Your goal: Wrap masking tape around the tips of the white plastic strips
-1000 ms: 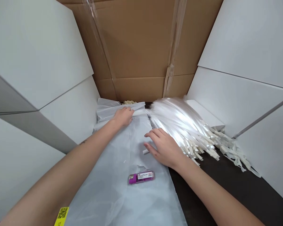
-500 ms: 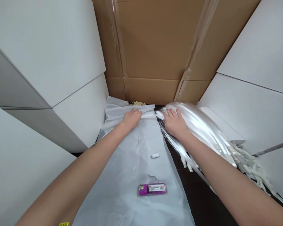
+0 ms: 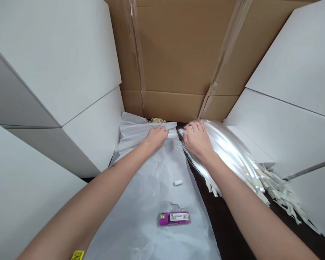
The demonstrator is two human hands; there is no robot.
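Note:
My left hand (image 3: 157, 137) is closed, its fingers curled down at the gathered far end of a thin white sheet (image 3: 141, 202); the fingertips are partly hidden. My right hand (image 3: 198, 141) bends its fingers around the near-left end of a bundle of shiny clear filaments (image 3: 227, 144). This bundle fans out to the right over the dark floor, and many strands end in whitish wrapped tips (image 3: 260, 184). On the sheet, nearer to me, lie a purple lighter (image 3: 174, 218) with a label and a small white cylinder (image 3: 178, 182).
A large taped cardboard panel (image 3: 176, 54) closes off the far side. White box-like panels stand at the left (image 3: 92, 126) and right (image 3: 287, 112). A pale, curly heap (image 3: 157, 120) sits behind the sheet's far end.
My left hand has slid slightly right along the sheet. My right hand has shifted a little left, its fingers more bent over the filaments. Lighter and cylinder stay put.

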